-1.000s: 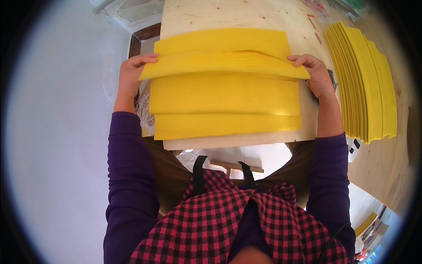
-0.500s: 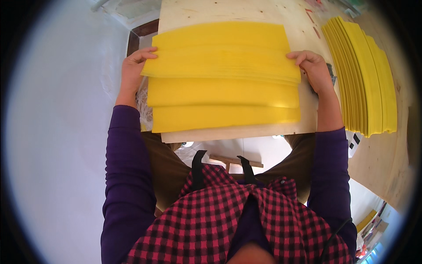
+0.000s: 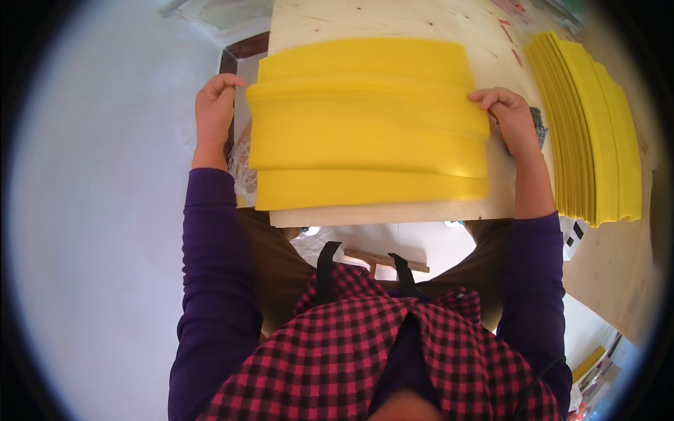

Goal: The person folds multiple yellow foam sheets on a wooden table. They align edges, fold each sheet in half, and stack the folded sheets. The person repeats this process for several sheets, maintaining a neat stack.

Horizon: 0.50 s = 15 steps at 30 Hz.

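A large yellow sheet lies in soft folds across a pale plywood board in front of me. My left hand pinches the sheet's left edge. At the opposite side, my right hand grips the right edge. The upper fold sits flat over the layers below it, and a second yellow layer shows beyond it at the far side.
A tall stack of yellow sheets lies to the right on a wooden table. A white floor spreads on the left. Clear plastic wrap bunches beside the board's left edge.
Both hands have carried the upper fold of the yellow sheet forward and laid it lower over the layers beneath; the raised edge has flattened.
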Each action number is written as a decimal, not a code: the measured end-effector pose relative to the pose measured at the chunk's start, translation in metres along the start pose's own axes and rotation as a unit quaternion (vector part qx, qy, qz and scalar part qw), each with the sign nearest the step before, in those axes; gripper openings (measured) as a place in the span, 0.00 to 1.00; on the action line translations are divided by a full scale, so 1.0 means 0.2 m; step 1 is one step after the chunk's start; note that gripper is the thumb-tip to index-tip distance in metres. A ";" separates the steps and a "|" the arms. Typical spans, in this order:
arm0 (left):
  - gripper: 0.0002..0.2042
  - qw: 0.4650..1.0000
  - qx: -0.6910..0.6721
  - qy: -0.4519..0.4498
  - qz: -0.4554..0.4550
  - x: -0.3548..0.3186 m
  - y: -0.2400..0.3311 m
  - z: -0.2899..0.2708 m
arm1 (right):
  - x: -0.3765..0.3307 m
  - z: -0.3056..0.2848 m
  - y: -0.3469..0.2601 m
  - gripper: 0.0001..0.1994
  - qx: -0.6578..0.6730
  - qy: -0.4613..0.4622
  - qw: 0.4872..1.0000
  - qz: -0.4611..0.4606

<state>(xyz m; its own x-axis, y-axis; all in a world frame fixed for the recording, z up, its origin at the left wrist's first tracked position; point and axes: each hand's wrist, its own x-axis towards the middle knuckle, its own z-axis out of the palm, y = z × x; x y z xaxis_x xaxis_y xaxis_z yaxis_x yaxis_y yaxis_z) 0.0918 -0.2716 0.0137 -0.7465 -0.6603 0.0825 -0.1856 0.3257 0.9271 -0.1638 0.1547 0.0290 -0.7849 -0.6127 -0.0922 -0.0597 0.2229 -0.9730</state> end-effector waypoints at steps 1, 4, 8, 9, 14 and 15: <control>0.13 0.998 -0.021 0.019 0.058 -0.01 0.03 0.01 | 0.00 0.00 0.00 0.11 0.005 0.000 1.000 0.004; 0.12 0.990 -0.011 0.078 0.117 -0.06 0.12 0.11 | 0.01 -0.01 0.01 0.11 0.012 -0.007 1.000 0.004; 0.16 0.939 0.207 -0.031 0.273 -0.13 0.24 0.30 | 0.01 -0.01 0.02 0.12 0.005 -0.028 0.999 -0.017; 0.18 0.912 0.274 -0.061 0.298 -0.16 0.25 0.36 | 0.00 -0.01 0.02 0.12 0.004 -0.030 0.999 -0.020; 0.25 0.862 0.381 -0.188 0.277 -0.26 0.31 0.48 | -0.01 0.00 0.00 0.12 -0.002 -0.031 0.999 -0.022; 0.25 0.857 0.391 -0.183 0.281 -0.28 0.32 0.49 | -0.02 0.00 -0.01 0.12 -0.005 -0.036 0.999 -0.029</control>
<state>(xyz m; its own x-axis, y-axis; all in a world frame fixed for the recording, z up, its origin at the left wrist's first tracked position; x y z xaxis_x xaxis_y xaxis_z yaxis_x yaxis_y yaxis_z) 0.0589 -0.1474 0.0316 -0.9822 -0.0414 0.1830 0.0037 0.9709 0.2393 -0.1613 0.1563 0.0310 -0.7340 -0.6771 -0.0518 -0.1092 0.1930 -0.9751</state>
